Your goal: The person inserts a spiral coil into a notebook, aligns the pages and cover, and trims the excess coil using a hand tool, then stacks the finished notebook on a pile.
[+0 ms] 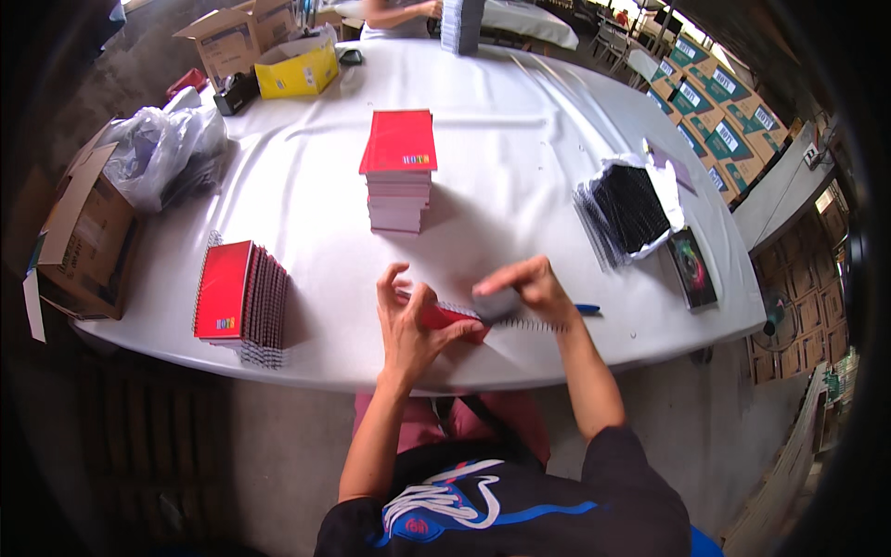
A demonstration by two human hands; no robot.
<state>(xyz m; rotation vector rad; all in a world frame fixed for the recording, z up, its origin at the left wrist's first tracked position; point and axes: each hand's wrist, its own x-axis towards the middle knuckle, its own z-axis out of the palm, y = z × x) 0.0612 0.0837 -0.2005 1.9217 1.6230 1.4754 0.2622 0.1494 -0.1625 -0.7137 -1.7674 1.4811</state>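
My left hand (408,327) grips a small red notebook (444,318) at the table's near edge, thumb along its front and fingers behind. A thin dark spiral wire (538,326) runs along the notebook's edge and sticks out to the right. Smeared by motion, my right hand (534,286) holds a dark grey, rounded thing (498,305) against the notebook's right end; its kind is unclear. Beyond my hands stands a stack of red-covered notebooks (399,144) with no wire showing. Spiral-bound red notebooks (223,290) are piled at the left.
Black spiral wires (631,209) lie in white wrapping at the right, beside a dark box (690,269). A blue pen (587,308) lies by my right wrist. Leftward are an open carton (93,237), plastic bags (172,153) and a yellow box (297,70). Another person (397,14) stands across the white table (306,176).
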